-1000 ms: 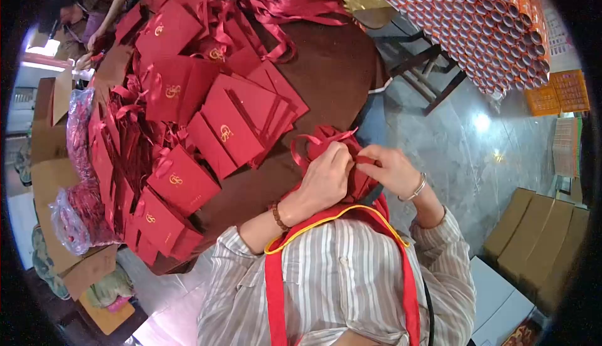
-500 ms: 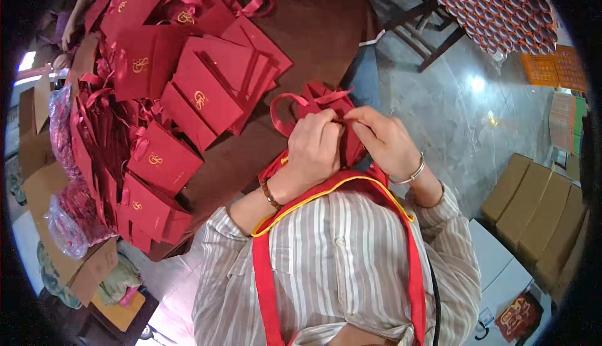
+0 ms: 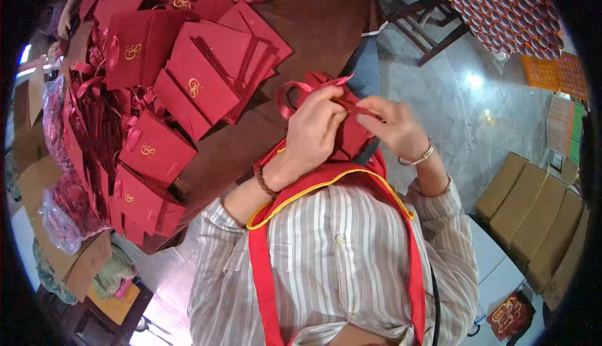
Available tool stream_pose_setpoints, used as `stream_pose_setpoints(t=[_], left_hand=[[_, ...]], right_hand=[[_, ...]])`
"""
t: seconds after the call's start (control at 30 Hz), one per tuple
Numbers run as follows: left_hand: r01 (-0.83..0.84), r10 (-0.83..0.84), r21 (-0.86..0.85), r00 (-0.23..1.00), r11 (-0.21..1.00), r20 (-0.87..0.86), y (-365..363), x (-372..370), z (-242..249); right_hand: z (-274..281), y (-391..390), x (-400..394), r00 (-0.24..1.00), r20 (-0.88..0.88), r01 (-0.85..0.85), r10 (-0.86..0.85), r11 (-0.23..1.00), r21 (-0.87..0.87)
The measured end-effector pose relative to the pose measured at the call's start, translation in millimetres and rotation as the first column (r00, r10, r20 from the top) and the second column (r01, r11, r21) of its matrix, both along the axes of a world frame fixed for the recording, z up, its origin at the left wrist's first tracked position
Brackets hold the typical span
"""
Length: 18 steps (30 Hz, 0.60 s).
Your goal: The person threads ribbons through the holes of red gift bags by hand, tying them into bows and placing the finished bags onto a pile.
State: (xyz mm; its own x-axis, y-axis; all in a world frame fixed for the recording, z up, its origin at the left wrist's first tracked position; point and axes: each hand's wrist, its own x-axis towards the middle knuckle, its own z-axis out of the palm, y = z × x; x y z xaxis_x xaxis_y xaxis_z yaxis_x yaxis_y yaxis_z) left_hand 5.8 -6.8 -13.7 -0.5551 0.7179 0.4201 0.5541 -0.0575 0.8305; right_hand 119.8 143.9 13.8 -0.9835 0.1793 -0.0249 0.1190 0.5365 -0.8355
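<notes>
In front of my apron, at the table's edge, is a small red paper gift bag (image 3: 352, 138) with a ribbon handle (image 3: 283, 100) looping out on its left. My left hand (image 3: 312, 126), wearing a bead bracelet, is closed on the bag's upper part, thumb and fingers pressed together. My right hand (image 3: 395, 126), with a silver bangle, has its thumb and fingertips bent in at the bag's right side, by a thin red strip running between the hands. Whatever lies right under the fingertips is too small to make out.
Red gift bags (image 3: 194, 89) with gold print lie overlapped across the dark table (image 3: 313, 13). Plastic-wrapped red bundles (image 3: 69, 214) sit at the left. Cardboard boxes (image 3: 527, 202) stand at the right, and a wooden stool (image 3: 433, 26) is beyond the table. Another person's arm shows at upper left.
My hands have drawn slightly apart, and more of the bag shows between them. My right fingers have loosened from a tight pinch. The view has shifted a little.
</notes>
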Motion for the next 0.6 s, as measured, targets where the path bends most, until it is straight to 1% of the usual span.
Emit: stream_pose_setpoints(t=[0.03, 0.07, 0.1, 0.13, 0.17, 0.23, 0.27, 0.33, 0.47, 0.53, 0.6], left_hand=[[0.000, 0.000, 0.000, 1.000, 1.000, 0.003, 0, -3, 1], [-0.062, 0.062, -0.001, 0.998, 0.998, -0.010, -2, -6, 1], [-0.123, 0.123, -0.002, 0.992, 0.992, -0.020, -4, -8, 1], [-0.137, 0.143, -0.055, 0.983, 0.989, 0.115, -5, -6, 0], [-0.136, 0.142, -0.056, 0.983, 0.989, 0.120, -5, -4, -1], [-0.094, 0.098, -0.057, 0.993, 0.994, 0.072, -5, -1, -3], [-0.086, 0.086, -0.053, 0.996, 0.995, -0.007, -4, 3, -3], [-0.076, 0.075, -0.070, 0.997, 0.995, -0.018, -3, 9, -5], [-0.059, 0.057, -0.097, 0.998, 0.994, -0.026, -2, 12, -4], [-0.059, 0.056, -0.124, 0.998, 0.991, -0.030, -3, 13, -1], [-0.052, 0.053, -0.144, 0.999, 0.988, 0.002, -3, 13, 1]], right_hand=[[3, 2, -1, 1.000, 0.003, 0.000, 0.000, 1.000, 0.000], [5, 5, -2, 0.973, 0.222, 0.131, -0.066, 0.947, -0.292], [6, 7, -1, 0.895, 0.442, 0.310, -0.060, 0.797, -0.519], [5, 6, -1, 0.878, 0.473, 0.343, -0.070, 0.783, -0.519], [3, 6, 1, 0.876, 0.478, 0.346, -0.071, 0.783, -0.517], [-1, 6, 1, 0.895, 0.441, 0.343, -0.064, 0.731, -0.590], [-1, 6, 1, 0.895, 0.441, 0.343, -0.063, 0.730, -0.591], [0, 5, 0, 0.918, 0.394, 0.294, -0.045, 0.743, -0.601], [2, 1, 1, 0.925, 0.376, 0.288, -0.062, 0.759, -0.584], [4, -4, 1, 0.918, 0.379, 0.338, -0.113, 0.721, -0.604], [10, -7, 0, 0.915, 0.383, 0.355, -0.126, 0.704, -0.615]])
